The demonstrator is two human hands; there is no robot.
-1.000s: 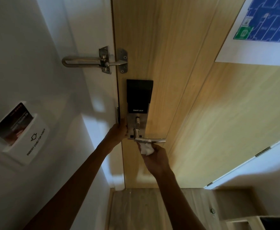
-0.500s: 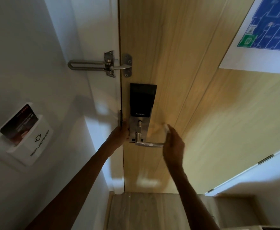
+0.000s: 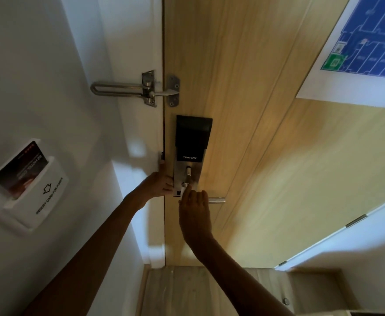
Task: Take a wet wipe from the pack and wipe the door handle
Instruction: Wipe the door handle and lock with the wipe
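A silver lever door handle [image 3: 216, 200] juts right from the smart lock plate [image 3: 192, 142] on the wooden door [image 3: 244, 110]. My right hand [image 3: 195, 209] covers the handle's inner end and pinches a white wet wipe [image 3: 183, 190] against the lock plate near the handle's base; only a small strip of the wipe shows. My left hand [image 3: 159, 183] rests flat against the door's edge just left of the lock plate, holding nothing. The wipe pack is out of view.
A swing-bar door guard [image 3: 136, 90] spans the frame and door above the lock. A key card holder with a card [image 3: 25, 176] hangs on the white wall at left. An evacuation plan [image 3: 365, 49] is posted on the door at upper right. A wooden floor [image 3: 198, 293] lies below.
My right hand went from under the handle out to its free end, then back left over the handle's inner end by the lock plate. The left hand stayed put.
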